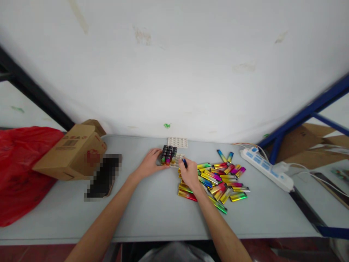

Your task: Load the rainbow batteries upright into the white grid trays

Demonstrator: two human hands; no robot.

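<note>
Several upright lighters with black tops [169, 154] stand packed together in the left part of a white tray [179, 159] with round holes. My left hand [151, 162] rests at the left side of this block, thumb along its front and fingers behind. Over the tray's right part, my right hand [189, 173] is closed on a lighter with a dark blue end [185, 163]. A loose pile of shiny, multicoloured lighters [218, 183] lies to the right, partly hidden by my right hand and forearm.
A second white tray [177, 142] lies near the wall. On the left are a cardboard box [72, 153], a red plastic bag [24, 174] and a dark, pixelated flat object [103, 178]. A white power strip [267, 169] with cables lies right, beside a blue metal frame [308, 109].
</note>
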